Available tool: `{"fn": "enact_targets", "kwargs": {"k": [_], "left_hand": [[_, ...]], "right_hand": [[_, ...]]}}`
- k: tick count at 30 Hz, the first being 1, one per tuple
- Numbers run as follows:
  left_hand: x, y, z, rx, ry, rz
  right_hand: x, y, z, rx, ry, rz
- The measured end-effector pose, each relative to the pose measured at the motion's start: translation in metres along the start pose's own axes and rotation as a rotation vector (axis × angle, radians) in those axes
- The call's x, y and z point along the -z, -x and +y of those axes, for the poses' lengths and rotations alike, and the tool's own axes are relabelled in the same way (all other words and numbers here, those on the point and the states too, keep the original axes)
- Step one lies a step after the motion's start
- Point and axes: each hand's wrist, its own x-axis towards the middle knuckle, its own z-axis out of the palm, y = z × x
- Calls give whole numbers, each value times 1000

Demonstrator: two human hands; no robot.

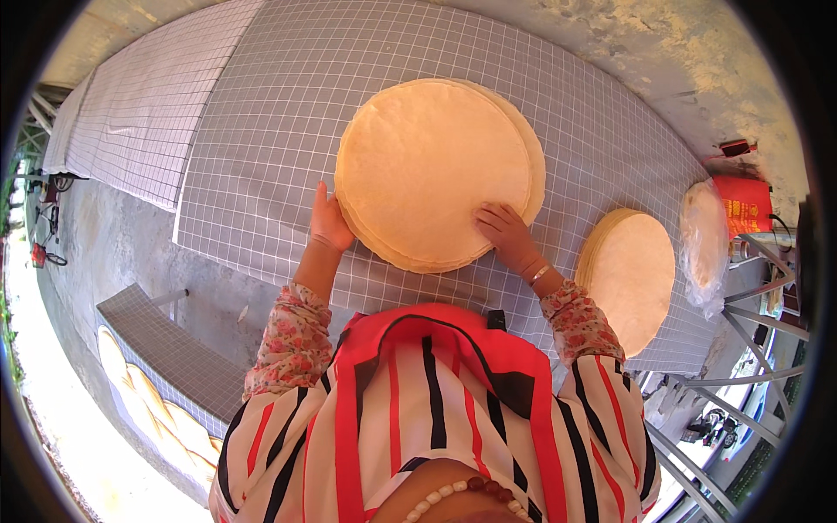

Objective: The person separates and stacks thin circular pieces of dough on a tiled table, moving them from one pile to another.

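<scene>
A tall stack of large, round, thin flatbreads (432, 170) lies on the grey checked tablecloth in front of me. Its layers are slightly offset, and lower sheets stick out at the right side. Against the stack's left edge rests my left hand (331, 224), open, with a finger pointing up and part of the palm along the rim. My right hand (506, 232) lies palm down on the top sheet near its lower right edge, fingers extended and holding nothing. Farther right sits a second, smaller-looking stack of flatbreads (635, 283).
The tables wear a grey checked cloth (253, 174) and a paler checked one (161, 109). At the right edge are a clear plastic bag (703, 235) and a red bag (743, 206). A low bench (174, 336) with pale rounds beside it stands at lower left. Metal bars (750, 349) are at right.
</scene>
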Motion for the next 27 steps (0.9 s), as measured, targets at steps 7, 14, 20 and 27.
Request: {"fn": "enact_targets", "kwargs": {"k": [7,14,20,27], "left_hand": [[18,-6,10,-179,-469,189],[0,11,25,-133,-567,269],[0,14,45,-30,-650,68],[17,3,55,102,-604,-161]], "right_hand": [[17,-1,-22,-135,117,-236],[38,-36,-59,-306,-114,-165],[-4,-105,-111,-421,-444,194],[-41,-184,-157,-503,-419,249]]}}
